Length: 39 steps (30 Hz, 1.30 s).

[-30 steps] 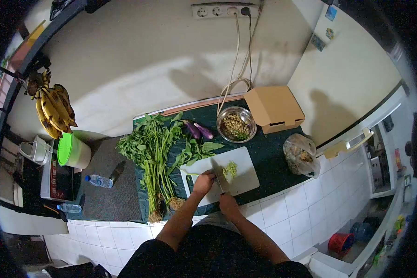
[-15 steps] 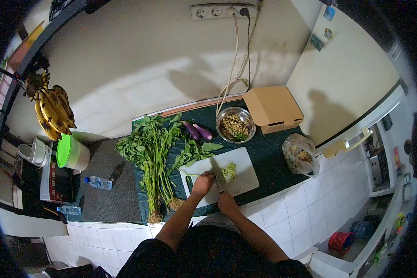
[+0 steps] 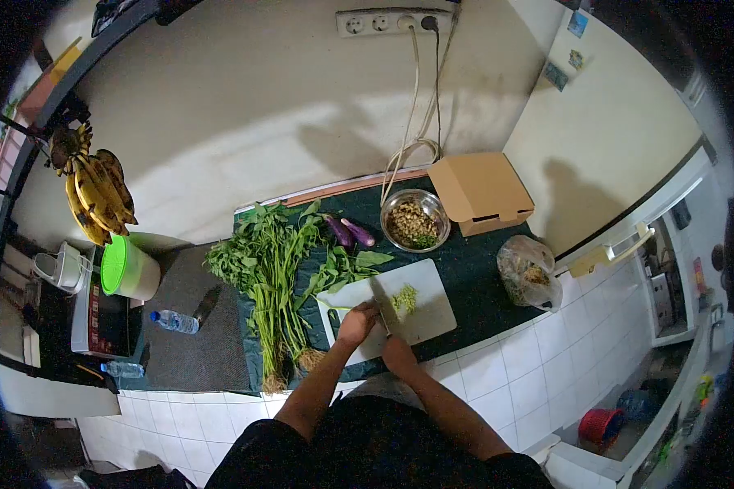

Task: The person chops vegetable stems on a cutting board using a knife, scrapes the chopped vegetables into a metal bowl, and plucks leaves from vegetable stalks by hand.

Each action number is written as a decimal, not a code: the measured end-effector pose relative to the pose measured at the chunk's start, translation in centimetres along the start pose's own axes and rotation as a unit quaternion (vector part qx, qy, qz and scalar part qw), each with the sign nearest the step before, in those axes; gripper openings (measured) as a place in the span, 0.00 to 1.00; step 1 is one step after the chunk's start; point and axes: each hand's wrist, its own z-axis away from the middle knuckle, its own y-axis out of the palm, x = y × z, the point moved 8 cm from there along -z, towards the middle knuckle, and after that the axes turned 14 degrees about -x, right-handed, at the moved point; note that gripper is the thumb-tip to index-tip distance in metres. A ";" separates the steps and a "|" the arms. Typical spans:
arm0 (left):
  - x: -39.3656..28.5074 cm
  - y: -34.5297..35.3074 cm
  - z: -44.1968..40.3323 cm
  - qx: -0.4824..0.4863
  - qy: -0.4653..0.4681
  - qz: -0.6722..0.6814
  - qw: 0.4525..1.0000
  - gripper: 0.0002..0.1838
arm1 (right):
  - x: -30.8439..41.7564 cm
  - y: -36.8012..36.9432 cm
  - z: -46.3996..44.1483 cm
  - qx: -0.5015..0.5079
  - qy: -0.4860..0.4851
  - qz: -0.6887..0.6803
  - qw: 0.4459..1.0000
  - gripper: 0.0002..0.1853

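My right hand [image 3: 399,355] is closed round the handle of a knife [image 3: 382,301], whose blade lies across a white cutting board [image 3: 432,306]. Beside the blade, my left hand [image 3: 357,323] holds a thin green stem [image 3: 337,306] against the board with closed fingers. Chopped green pieces [image 3: 404,300] form a small pile just right of the blade. Leafy greens with long stems and roots [image 3: 273,285] lie left of the board, and a few loose leaves [image 3: 338,269] touch its upper side. Two purple eggplants [image 3: 348,231] rest above these leaves.
Behind the board stand a metal bowl of chopped food [image 3: 415,220] and a cardboard box [image 3: 483,192]. A filled plastic bag [image 3: 529,274] sits at the right. Further left are a water bottle [image 3: 174,321], a green-lidded bucket [image 3: 130,269] and hanging bananas [image 3: 98,194].
My right hand and the knife have shifted very slightly; both hands keep their holds. The rest looks the same.
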 end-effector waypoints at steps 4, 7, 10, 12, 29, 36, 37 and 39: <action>1.0 0.9 0.2 0.007 -0.003 -0.018 1.000 0.13 | 1.7 -1.0 -1.5 -0.033 -0.123 0.018 0.992 0.23; 0.8 0.6 0.1 0.006 -0.010 -0.033 0.999 0.11 | 2.0 0.1 -1.1 0.005 -0.184 0.066 0.981 0.22; 0.9 0.6 0.2 0.005 -0.010 -0.046 0.999 0.10 | 1.9 0.6 0.3 -0.019 -0.163 0.065 0.984 0.22; 1.0 0.5 0.3 -0.002 -0.003 -0.050 0.999 0.10 | 1.6 -0.2 0.1 -0.069 -0.101 0.016 0.992 0.22; 2.5 1.3 1.0 0.029 -0.006 -0.069 0.997 0.12 | 2.1 1.8 -2.0 -0.053 -0.185 0.139 0.971 0.16; 1.3 0.4 0.7 0.006 0.015 -0.075 0.997 0.10 | 2.0 3.5 0.4 -0.076 -0.344 0.183 0.918 0.15; 0.8 0.2 0.6 -0.012 0.028 -0.054 0.998 0.09 | 1.4 3.1 0.1 -0.051 -0.261 0.123 0.956 0.16; 0.9 0.1 0.8 -0.029 0.042 -0.034 0.998 0.09 | 1.0 2.7 -0.8 -0.027 -0.175 0.060 0.982 0.16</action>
